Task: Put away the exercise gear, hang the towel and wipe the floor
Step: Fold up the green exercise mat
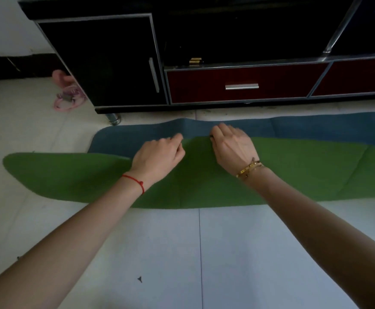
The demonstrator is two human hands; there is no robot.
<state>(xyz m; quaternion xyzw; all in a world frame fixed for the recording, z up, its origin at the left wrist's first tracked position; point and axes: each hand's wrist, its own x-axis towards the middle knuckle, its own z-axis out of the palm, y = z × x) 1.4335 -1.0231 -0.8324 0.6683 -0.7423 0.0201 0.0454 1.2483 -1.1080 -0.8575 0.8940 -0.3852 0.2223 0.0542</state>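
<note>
Both hands, left hand [159, 152] and right hand [233, 146], pinch the folded edge of the green-and-blue foam exercise mat [293, 170] on the pale tiled floor [249, 253], fingers curled.

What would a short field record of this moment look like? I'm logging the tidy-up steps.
mat: green top side, blue underside, folded over lengthwise on the floor
left hand: pinches the folded green edge
right hand: grips the same edge
cabinet: black, behind the mat
drawer: dark red, closed
pink item: left of the cabinet, on the floor
</note>
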